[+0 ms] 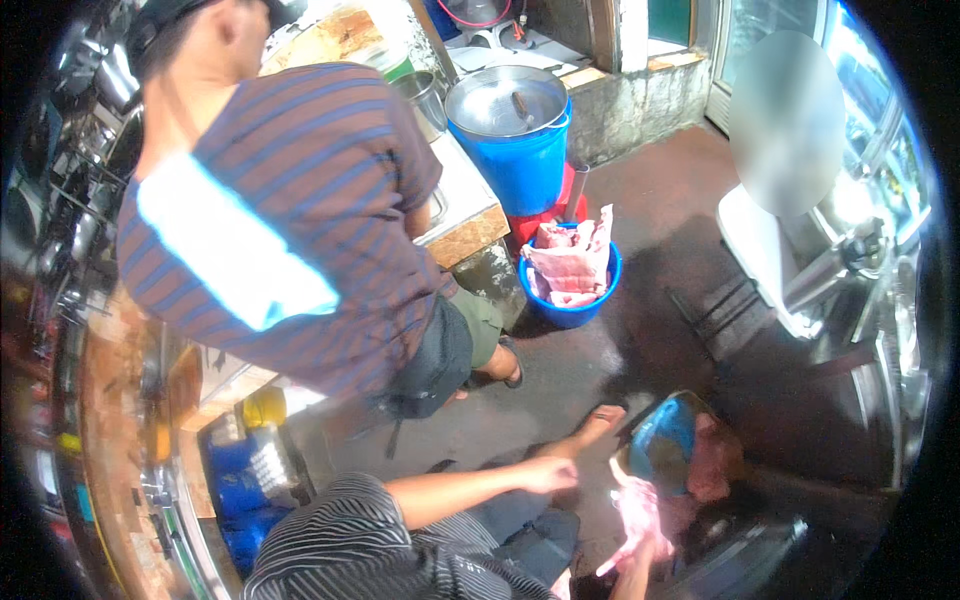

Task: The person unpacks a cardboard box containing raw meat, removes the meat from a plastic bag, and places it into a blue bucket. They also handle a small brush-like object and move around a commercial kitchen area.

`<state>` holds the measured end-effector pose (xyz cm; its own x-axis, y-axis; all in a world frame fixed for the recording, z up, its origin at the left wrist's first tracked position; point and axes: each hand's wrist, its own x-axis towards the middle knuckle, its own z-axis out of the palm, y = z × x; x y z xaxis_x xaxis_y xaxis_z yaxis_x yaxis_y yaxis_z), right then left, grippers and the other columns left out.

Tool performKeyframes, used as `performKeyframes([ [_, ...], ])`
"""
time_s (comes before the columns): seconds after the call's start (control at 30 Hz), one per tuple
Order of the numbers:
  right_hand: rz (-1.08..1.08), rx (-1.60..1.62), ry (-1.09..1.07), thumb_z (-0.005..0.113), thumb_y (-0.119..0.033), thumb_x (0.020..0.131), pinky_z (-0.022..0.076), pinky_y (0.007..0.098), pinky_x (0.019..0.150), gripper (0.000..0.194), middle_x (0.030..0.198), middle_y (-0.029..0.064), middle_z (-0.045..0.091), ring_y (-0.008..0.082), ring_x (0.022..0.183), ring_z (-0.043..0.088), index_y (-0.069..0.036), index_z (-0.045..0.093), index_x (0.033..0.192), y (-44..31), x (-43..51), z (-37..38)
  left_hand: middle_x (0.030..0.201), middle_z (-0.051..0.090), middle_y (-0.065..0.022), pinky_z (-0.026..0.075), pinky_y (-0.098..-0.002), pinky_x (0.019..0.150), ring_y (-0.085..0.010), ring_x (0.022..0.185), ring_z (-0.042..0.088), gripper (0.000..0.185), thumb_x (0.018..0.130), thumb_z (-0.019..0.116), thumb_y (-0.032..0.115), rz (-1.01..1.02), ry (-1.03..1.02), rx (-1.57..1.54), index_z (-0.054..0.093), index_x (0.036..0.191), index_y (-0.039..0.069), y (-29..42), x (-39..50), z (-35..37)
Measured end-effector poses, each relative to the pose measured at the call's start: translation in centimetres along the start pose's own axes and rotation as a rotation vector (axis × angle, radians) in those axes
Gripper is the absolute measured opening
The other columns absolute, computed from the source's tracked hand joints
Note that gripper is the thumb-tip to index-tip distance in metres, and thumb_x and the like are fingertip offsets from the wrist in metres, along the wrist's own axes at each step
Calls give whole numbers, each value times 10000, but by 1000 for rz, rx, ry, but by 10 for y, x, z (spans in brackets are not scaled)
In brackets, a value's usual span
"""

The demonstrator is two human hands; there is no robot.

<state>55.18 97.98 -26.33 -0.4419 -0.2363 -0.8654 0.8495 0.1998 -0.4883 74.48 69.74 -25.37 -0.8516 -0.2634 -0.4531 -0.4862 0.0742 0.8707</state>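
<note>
My right hand [634, 576] is at the bottom edge, gripping a long, uneven piece of raw pink meat [641, 517]. The upper end of that meat lies beside a blue basin [660, 431], partly in shadow. Another slab of raw meat [709, 457] is at the basin's right side; whether it lies inside or against the rim is unclear. My left hand [551, 474] reaches out over my leg with curled, blurred fingers. No object shows in it, but its palm is hidden. My bare foot [604, 418] rests on the floor near the basin.
A person in a striped shirt [300, 210] stands close on the left at a tiled counter [469, 236]. A blue bucket [570, 315] holds several raw meat slabs [570, 266]. Behind it stands a larger blue barrel [510, 172] with a metal lid [506, 97]. Metal equipment lines the right.
</note>
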Motion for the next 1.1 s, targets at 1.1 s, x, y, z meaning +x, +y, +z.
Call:
performKeyframes([
  [1.1, -192, -1692, -1415, 592, -387, 944, 465, 403, 995, 496, 1300, 146, 613, 247, 1157, 584, -47, 613, 1306, 330, -329, 507, 1160, 633, -81, 530, -397, 769, -223, 933, 622, 642, 912, 556, 612, 58, 707, -1707, 558, 1283, 87, -263, -684, -140],
])
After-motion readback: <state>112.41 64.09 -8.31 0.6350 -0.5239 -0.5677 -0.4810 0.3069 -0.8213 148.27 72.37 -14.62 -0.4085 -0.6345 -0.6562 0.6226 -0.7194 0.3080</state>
